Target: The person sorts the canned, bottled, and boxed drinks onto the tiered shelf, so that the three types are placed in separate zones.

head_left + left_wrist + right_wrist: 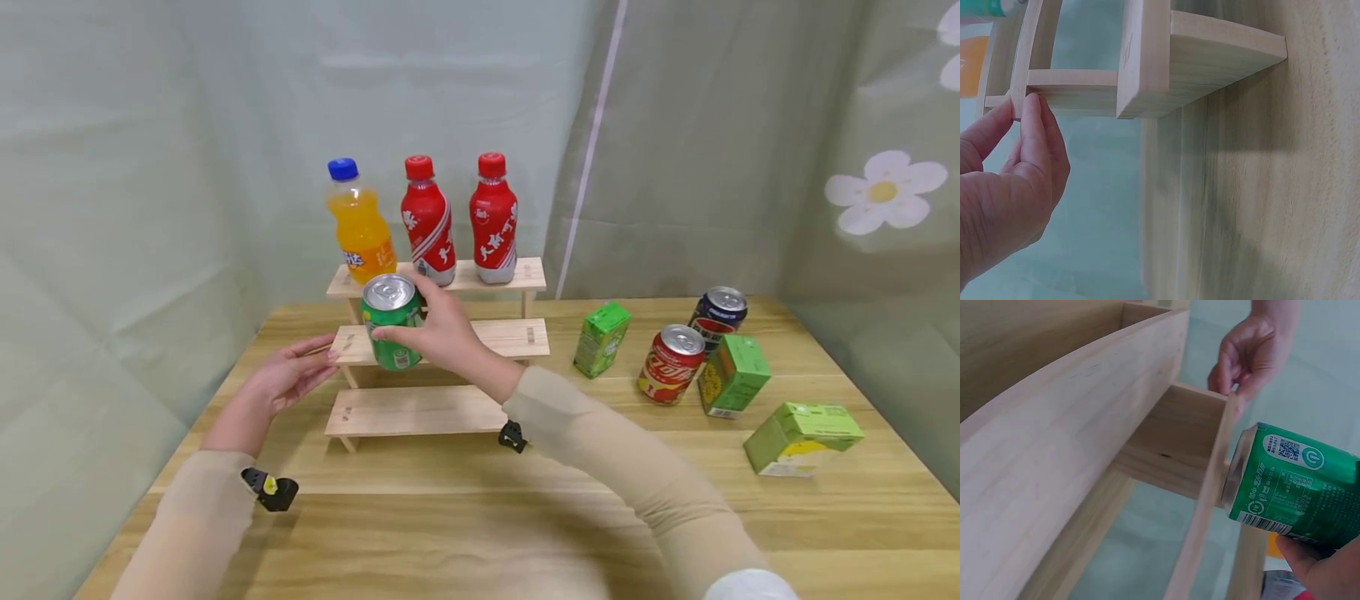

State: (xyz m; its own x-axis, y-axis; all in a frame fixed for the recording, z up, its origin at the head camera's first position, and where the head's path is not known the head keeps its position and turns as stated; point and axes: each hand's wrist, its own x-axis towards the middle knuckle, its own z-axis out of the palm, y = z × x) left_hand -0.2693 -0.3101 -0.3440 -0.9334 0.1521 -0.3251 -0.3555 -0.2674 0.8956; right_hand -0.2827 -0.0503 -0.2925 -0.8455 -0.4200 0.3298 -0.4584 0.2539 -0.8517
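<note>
Green can [392,322] silver-topped, upright, gripped by right hand [442,332]; left hand [288,377] relaxed, fingertips touching shelf [517,336].

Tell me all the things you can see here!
Bottles: 3, one orange, two red, top step of rack.
Rack: 1, pale wood, three steps, on table.
Green can: 1, at middle step, in right hand.
Cans: 2, red, dark blue, on table, right.
Cartons: 3, green, on table, right.
Table: 1, wooden.
Left hand: touches rack's left end.
Right hand: grips green can.
</note>
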